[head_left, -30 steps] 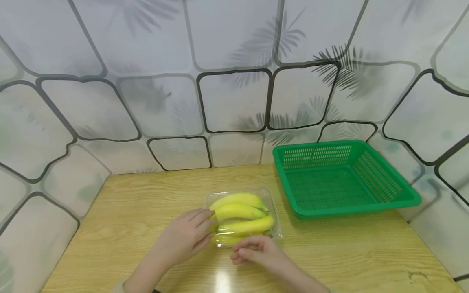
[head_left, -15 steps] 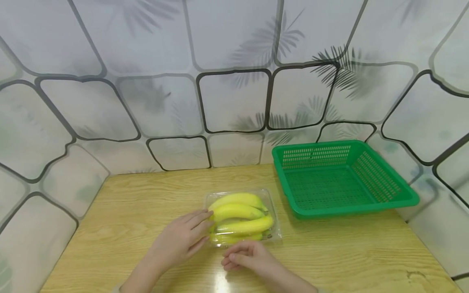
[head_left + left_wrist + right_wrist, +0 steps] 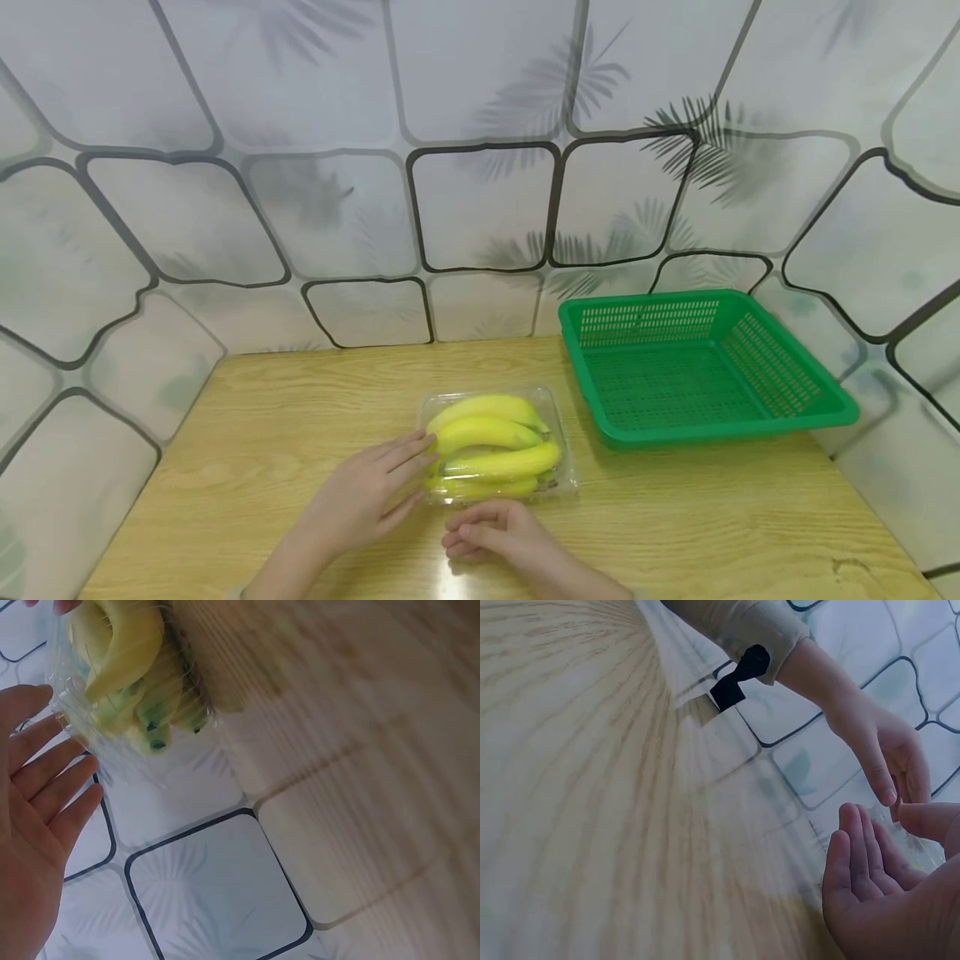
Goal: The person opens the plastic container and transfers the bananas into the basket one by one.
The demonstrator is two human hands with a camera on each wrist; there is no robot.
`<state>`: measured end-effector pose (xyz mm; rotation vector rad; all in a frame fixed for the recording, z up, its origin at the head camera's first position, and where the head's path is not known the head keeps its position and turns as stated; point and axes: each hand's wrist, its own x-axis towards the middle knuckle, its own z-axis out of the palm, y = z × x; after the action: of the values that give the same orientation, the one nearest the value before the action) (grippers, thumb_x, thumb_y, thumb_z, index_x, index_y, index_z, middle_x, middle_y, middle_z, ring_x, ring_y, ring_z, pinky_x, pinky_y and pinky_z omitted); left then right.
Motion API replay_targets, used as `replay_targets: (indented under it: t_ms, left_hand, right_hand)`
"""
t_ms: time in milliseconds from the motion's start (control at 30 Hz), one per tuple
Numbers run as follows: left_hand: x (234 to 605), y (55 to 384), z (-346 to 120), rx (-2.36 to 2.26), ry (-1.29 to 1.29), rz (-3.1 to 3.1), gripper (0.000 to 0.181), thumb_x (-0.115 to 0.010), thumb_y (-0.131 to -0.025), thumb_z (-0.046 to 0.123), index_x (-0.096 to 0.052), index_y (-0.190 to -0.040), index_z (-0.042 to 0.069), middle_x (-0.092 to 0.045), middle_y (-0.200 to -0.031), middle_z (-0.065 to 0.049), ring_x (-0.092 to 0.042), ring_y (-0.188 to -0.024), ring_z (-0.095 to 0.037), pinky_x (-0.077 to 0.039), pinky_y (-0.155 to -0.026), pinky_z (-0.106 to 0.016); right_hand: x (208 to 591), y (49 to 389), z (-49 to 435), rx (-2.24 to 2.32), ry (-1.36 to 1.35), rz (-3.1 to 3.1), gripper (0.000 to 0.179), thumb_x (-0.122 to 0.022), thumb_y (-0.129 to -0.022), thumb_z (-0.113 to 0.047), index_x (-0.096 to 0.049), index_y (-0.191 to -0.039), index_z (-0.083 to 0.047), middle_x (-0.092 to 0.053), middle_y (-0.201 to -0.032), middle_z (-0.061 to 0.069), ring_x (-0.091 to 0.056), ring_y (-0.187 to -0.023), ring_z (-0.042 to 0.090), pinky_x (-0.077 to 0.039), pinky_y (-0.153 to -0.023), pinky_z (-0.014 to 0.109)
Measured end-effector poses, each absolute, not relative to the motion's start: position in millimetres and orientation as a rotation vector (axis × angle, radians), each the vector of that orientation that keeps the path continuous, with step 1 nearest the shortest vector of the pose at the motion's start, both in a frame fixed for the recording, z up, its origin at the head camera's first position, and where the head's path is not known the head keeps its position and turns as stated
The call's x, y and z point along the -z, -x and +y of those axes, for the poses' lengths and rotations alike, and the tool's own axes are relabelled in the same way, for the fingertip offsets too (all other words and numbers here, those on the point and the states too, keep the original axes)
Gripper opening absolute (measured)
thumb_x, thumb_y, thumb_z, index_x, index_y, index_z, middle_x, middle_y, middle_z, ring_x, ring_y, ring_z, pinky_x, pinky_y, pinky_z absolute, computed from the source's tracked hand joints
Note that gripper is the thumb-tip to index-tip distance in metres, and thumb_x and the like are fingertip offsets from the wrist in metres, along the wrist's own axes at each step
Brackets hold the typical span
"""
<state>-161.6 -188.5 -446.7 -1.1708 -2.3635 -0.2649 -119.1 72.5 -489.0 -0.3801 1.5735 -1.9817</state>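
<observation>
Several yellow bananas (image 3: 491,432) lie in a clear plastic box (image 3: 564,454) on the wooden table. At the box's left side is my left hand (image 3: 366,493), its fingertips right at the wall and its fingers extended. In the left wrist view that hand's palm (image 3: 30,862) is seen with the fingers spread beside the box, and the banana tips (image 3: 159,735) show through the plastic. My right hand (image 3: 498,532) is just in front of the box's near edge, fingers loosely bent and holding nothing. The right wrist view shows the right hand's cupped palm (image 3: 889,907).
To the right of the box stands a green plastic basket (image 3: 675,375) with slotted sides and nothing in it. The wooden table (image 3: 300,400) meets a patterned wall covering (image 3: 480,208) at the back and both sides.
My right hand has slid left and a little nearer along the front of the box. The left hand has shifted only slightly left, and the box and basket stay where they were.
</observation>
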Motion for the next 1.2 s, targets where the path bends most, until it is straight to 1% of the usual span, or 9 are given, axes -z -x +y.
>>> replay_targets:
  t_ms: [167,300,533,633,767,833,900,1067,1200]
  left_hand:
    - [448,161,-190,0.287,1.166,-2.396,0.062,-0.090,-0.079,0.027,-0.070,-0.136,0.011,-0.069,-0.145,-0.009,-0.069,-0.131,-0.026,-0.064,-0.102,-0.041]
    - [447,161,-191,0.294,1.177,-2.402,0.065,-0.091,-0.077,0.026,-0.070,-0.137,0.010,-0.068,-0.146,-0.010,-0.070,-0.130,-0.026,-0.064,-0.101,-0.042]
    - [444,162,-192,0.337,1.210,-2.403,0.061,-0.091,-0.078,0.022,-0.072,-0.133,0.007,-0.068,-0.146,-0.011,-0.071,-0.128,-0.028,-0.065,-0.100,-0.043]
    - [443,163,-193,0.346,1.210,-2.408,0.060,-0.091,-0.078,0.023,-0.072,-0.134,0.007,-0.068,-0.146,-0.010,-0.071,-0.128,-0.028,-0.065,-0.100,-0.043]
    - [443,162,-194,0.360,1.204,-2.426,0.061,-0.091,-0.079,0.025,-0.072,-0.134,0.008,-0.068,-0.147,-0.009,-0.072,-0.127,-0.027,-0.064,-0.101,-0.043]
    - [443,162,-194,0.374,1.200,-2.436,0.062,-0.091,-0.079,0.025,-0.072,-0.135,0.008,-0.068,-0.147,-0.009,-0.072,-0.127,-0.027,-0.064,-0.101,-0.043]
    - [443,162,-194,0.386,1.200,-2.438,0.062,-0.091,-0.078,0.025,-0.072,-0.135,0.009,-0.068,-0.147,-0.009,-0.072,-0.127,-0.027,-0.064,-0.101,-0.043]
    - [441,163,-194,0.426,1.210,-2.432,0.060,-0.092,-0.078,0.023,-0.073,-0.133,0.007,-0.069,-0.145,-0.010,-0.072,-0.126,-0.027,-0.064,-0.100,-0.042]
    - [441,164,-195,0.447,1.216,-2.441,0.059,-0.091,-0.079,0.021,-0.073,-0.133,0.007,-0.069,-0.145,-0.010,-0.072,-0.126,-0.028,-0.064,-0.100,-0.042]
  right_hand:
    - [494,119,70,1.997,0.326,1.541,0.041,-0.062,-0.105,-0.011,-0.060,-0.133,0.019,-0.076,-0.123,0.025,-0.078,-0.099,0.008,-0.065,-0.095,0.026]
    - [496,119,69,2.005,0.296,1.518,0.043,-0.061,-0.106,-0.012,-0.058,-0.136,0.018,-0.075,-0.127,0.025,-0.078,-0.105,0.012,-0.064,-0.099,0.028]
    - [496,120,64,2.039,0.285,1.455,0.047,-0.059,-0.106,-0.011,-0.052,-0.142,0.019,-0.068,-0.136,0.032,-0.074,-0.120,0.024,-0.061,-0.107,0.035]
    - [496,121,61,2.064,0.263,1.410,0.050,-0.059,-0.106,-0.011,-0.049,-0.144,0.020,-0.065,-0.139,0.032,-0.072,-0.123,0.025,-0.059,-0.110,0.036]
    - [496,121,57,2.102,0.218,1.332,0.053,-0.060,-0.105,-0.012,-0.047,-0.145,0.020,-0.065,-0.141,0.029,-0.071,-0.126,0.024,-0.056,-0.114,0.038]
    - [496,121,56,2.119,0.199,1.282,0.051,-0.059,-0.106,-0.013,-0.048,-0.145,0.018,-0.066,-0.142,0.026,-0.070,-0.126,0.023,-0.055,-0.115,0.039]
    - [497,121,55,2.137,0.188,1.221,0.046,-0.059,-0.107,-0.012,-0.052,-0.144,0.013,-0.067,-0.141,0.022,-0.070,-0.127,0.022,-0.053,-0.117,0.038]
    - [498,121,54,2.181,0.204,1.087,0.027,-0.057,-0.108,-0.011,-0.065,-0.132,-0.002,-0.072,-0.135,0.011,-0.071,-0.124,0.016,-0.052,-0.118,0.035]
    - [499,120,52,2.202,0.219,1.029,0.023,-0.056,-0.108,-0.010,-0.069,-0.128,-0.008,-0.073,-0.135,0.008,-0.071,-0.124,0.014,-0.052,-0.119,0.033]
